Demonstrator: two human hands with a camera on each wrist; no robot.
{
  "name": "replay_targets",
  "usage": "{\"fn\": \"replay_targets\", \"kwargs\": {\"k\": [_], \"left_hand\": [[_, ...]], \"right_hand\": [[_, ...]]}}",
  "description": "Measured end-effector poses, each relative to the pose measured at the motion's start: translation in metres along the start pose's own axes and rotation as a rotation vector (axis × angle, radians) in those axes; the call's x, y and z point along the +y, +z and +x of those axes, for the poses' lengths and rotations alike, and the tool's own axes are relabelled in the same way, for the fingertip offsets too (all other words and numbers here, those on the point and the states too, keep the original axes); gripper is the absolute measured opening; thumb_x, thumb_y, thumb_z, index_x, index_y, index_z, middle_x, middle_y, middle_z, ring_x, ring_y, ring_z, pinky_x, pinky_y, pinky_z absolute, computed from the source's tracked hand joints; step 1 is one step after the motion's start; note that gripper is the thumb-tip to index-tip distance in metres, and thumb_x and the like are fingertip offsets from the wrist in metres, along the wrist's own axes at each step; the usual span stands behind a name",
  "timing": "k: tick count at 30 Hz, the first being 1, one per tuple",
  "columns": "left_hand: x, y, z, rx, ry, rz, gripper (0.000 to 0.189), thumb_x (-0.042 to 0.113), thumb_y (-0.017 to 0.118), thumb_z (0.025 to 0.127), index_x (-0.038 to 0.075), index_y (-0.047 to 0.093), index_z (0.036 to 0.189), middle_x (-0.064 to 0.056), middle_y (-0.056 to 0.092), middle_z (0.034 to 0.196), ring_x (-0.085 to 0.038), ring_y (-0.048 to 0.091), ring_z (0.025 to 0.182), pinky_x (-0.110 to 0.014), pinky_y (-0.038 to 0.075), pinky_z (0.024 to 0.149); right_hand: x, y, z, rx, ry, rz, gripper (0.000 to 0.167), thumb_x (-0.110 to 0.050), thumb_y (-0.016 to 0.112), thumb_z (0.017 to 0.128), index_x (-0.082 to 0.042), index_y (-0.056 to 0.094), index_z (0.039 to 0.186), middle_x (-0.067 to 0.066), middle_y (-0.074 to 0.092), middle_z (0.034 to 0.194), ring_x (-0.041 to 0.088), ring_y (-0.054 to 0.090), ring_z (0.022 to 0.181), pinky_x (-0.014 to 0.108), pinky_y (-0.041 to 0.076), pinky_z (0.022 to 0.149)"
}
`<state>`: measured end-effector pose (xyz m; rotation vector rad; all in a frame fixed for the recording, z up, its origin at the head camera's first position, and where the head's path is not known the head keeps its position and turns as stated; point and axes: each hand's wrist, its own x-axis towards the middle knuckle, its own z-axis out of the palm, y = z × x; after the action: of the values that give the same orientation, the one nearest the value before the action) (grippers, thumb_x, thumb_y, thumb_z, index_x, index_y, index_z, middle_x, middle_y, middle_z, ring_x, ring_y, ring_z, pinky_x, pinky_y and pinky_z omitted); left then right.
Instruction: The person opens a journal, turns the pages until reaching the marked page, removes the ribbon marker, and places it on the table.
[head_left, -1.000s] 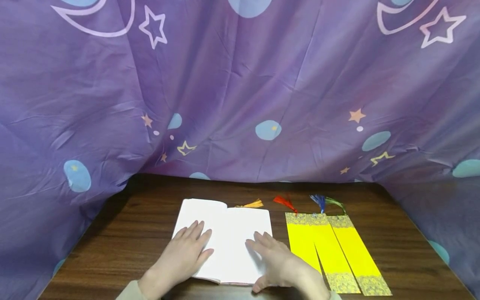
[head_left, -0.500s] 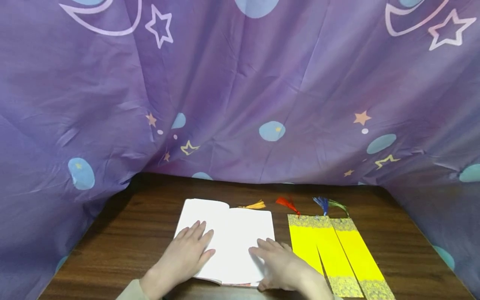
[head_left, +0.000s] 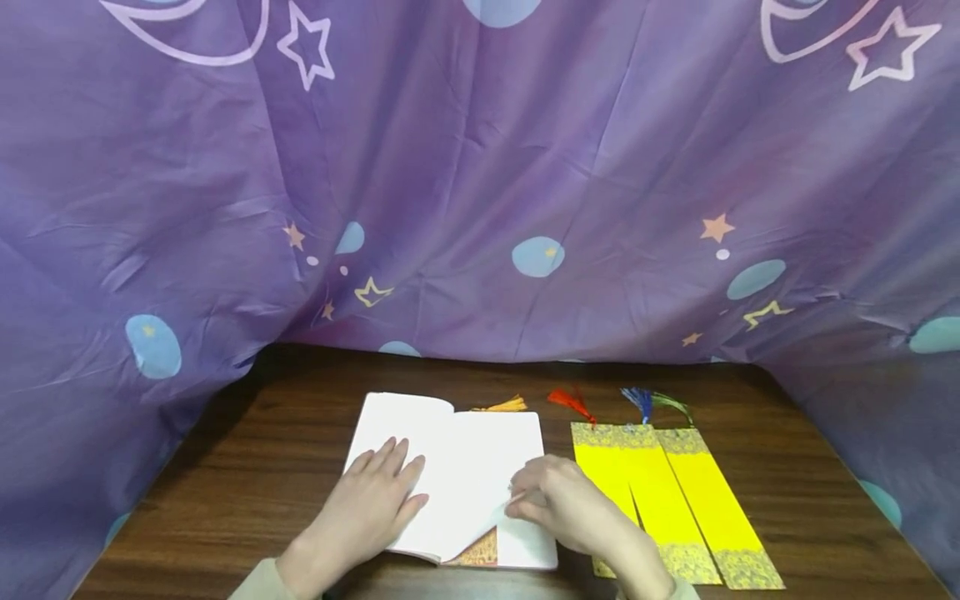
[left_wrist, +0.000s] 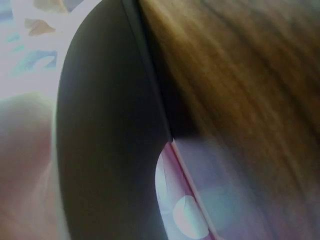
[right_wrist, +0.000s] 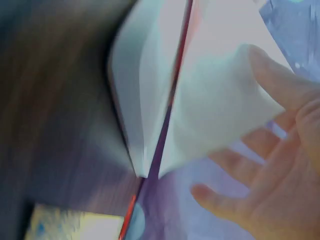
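An open book [head_left: 405, 421] with blank white pages lies on the table, an orange tassel [head_left: 506, 405] sticking out past its top edge. My left hand [head_left: 367, 504] rests flat on the left page, fingers spread. With thumb and fingers my right hand [head_left: 562, 500] pinches the lower corner of a right-hand page [right_wrist: 225, 95], which is raised and curled toward the spine. Beneath it shows the gold patterned end of a bookmark [head_left: 483, 550]; the rest of that bookmark is hidden. The right wrist view has the thumb on one face of the page and fingers behind it.
Three yellow bookmarks with patterned ends lie right of the book, the rightmost bookmark [head_left: 712, 500] slanting. Their tassels are red [head_left: 572, 405], blue [head_left: 638, 403] and green [head_left: 672, 407]. A purple curtain [head_left: 450, 208] hangs behind the dark wooden table [head_left: 247, 467].
My right hand has gone from lying spread on the right page to pinching its lower corner and lifting it, uncovering the patterned bookmark end. The left hand has stayed on the left page.
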<state>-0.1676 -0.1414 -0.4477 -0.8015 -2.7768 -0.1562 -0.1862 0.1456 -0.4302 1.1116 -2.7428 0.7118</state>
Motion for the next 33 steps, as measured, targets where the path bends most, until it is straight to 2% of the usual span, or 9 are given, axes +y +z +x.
{"fn": "replay_targets", "kwargs": {"k": [5, 10, 13, 16, 21, 25, 29, 31, 33], "left_hand": [[0.002, 0.002, 0.002, 0.095, 0.031, 0.052, 0.042, 0.035, 0.058, 0.096, 0.008, 0.063, 0.127, -0.022, 0.056, 0.134, -0.038, 0.054, 0.122, -0.055, 0.045, 0.097], [0.002, 0.004, 0.004, 0.246, 0.09, 0.089, 0.045, 0.028, 0.06, 0.093, 0.008, 0.059, 0.133, -0.022, 0.047, 0.142, -0.034, 0.056, 0.119, -0.047, 0.05, 0.092], [0.002, 0.004, 0.006, 0.35, 0.144, 0.07, 0.047, 0.026, 0.056, 0.092, 0.009, 0.057, 0.136, -0.021, 0.044, 0.146, -0.032, 0.054, 0.122, -0.046, 0.05, 0.091], [0.004, 0.004, 0.009, 0.414, 0.199, 0.054, 0.049, 0.027, 0.049, 0.092, 0.01, 0.055, 0.138, -0.02, 0.042, 0.148, -0.032, 0.052, 0.124, -0.049, 0.049, 0.091], [0.01, 0.001, 0.013, 0.406, 0.273, 0.103, 0.048, 0.029, 0.03, 0.102, 0.01, 0.053, 0.139, -0.019, 0.041, 0.149, -0.032, 0.048, 0.127, -0.052, 0.045, 0.095], [0.012, 0.0, 0.012, 0.362, 0.317, 0.159, 0.052, 0.029, 0.018, 0.104, 0.01, 0.053, 0.138, -0.018, 0.041, 0.149, -0.031, 0.043, 0.133, -0.05, 0.042, 0.1], [0.013, -0.001, 0.012, 0.363, 0.34, 0.178, 0.053, 0.028, 0.017, 0.104, 0.01, 0.055, 0.136, -0.018, 0.042, 0.149, -0.031, 0.042, 0.134, -0.05, 0.041, 0.101], [0.014, -0.001, 0.011, 0.359, 0.355, 0.164, 0.049, 0.027, 0.021, 0.103, 0.01, 0.055, 0.136, -0.018, 0.042, 0.149, -0.031, 0.042, 0.134, -0.05, 0.041, 0.102], [0.014, -0.001, 0.01, 0.348, 0.377, 0.143, 0.046, 0.025, 0.028, 0.101, 0.01, 0.055, 0.135, -0.017, 0.042, 0.148, -0.03, 0.041, 0.135, -0.05, 0.04, 0.103]], "right_hand": [[-0.013, 0.012, 0.005, 0.164, 0.094, -0.064, 0.027, -0.035, 0.082, 0.078, -0.015, 0.07, 0.091, 0.003, 0.066, 0.108, 0.027, 0.058, 0.106, 0.055, 0.041, 0.095], [-0.026, 0.024, 0.014, 0.221, 0.261, -0.044, 0.07, -0.039, 0.085, 0.073, -0.012, 0.058, 0.131, 0.022, 0.046, 0.141, 0.043, 0.045, 0.126, 0.066, 0.035, 0.099], [-0.034, 0.031, 0.019, 0.247, 0.342, 0.016, 0.095, -0.04, 0.087, 0.071, -0.012, 0.04, 0.148, 0.027, 0.026, 0.153, 0.049, 0.032, 0.135, 0.066, 0.035, 0.101], [-0.038, 0.036, 0.022, 0.284, 0.392, 0.043, 0.106, -0.039, 0.089, 0.069, -0.008, 0.032, 0.152, 0.029, 0.011, 0.157, 0.05, 0.023, 0.139, 0.06, 0.037, 0.103], [-0.04, 0.037, 0.025, 0.321, 0.475, -0.047, 0.116, -0.042, 0.092, 0.062, -0.003, 0.029, 0.151, 0.034, 0.01, 0.154, 0.053, 0.031, 0.133, 0.056, 0.045, 0.096], [-0.04, 0.037, 0.025, 0.337, 0.551, -0.049, 0.113, -0.045, 0.092, 0.06, -0.003, 0.033, 0.147, 0.035, 0.028, 0.14, 0.051, 0.054, 0.108, 0.054, 0.054, 0.083], [-0.043, 0.039, 0.027, 0.342, 0.56, -0.019, 0.109, -0.048, 0.092, 0.058, -0.002, 0.037, 0.14, 0.029, 0.041, 0.119, 0.04, 0.06, 0.071, 0.049, 0.057, 0.064], [-0.046, 0.04, 0.029, 0.342, 0.537, 0.001, 0.107, -0.048, 0.091, 0.058, -0.002, 0.036, 0.137, 0.028, 0.047, 0.114, 0.039, 0.06, 0.066, 0.05, 0.056, 0.063], [-0.05, 0.041, 0.031, 0.347, 0.493, 0.022, 0.101, -0.046, 0.091, 0.061, -0.002, 0.036, 0.135, 0.026, 0.053, 0.114, 0.04, 0.063, 0.073, 0.051, 0.056, 0.068]]}}
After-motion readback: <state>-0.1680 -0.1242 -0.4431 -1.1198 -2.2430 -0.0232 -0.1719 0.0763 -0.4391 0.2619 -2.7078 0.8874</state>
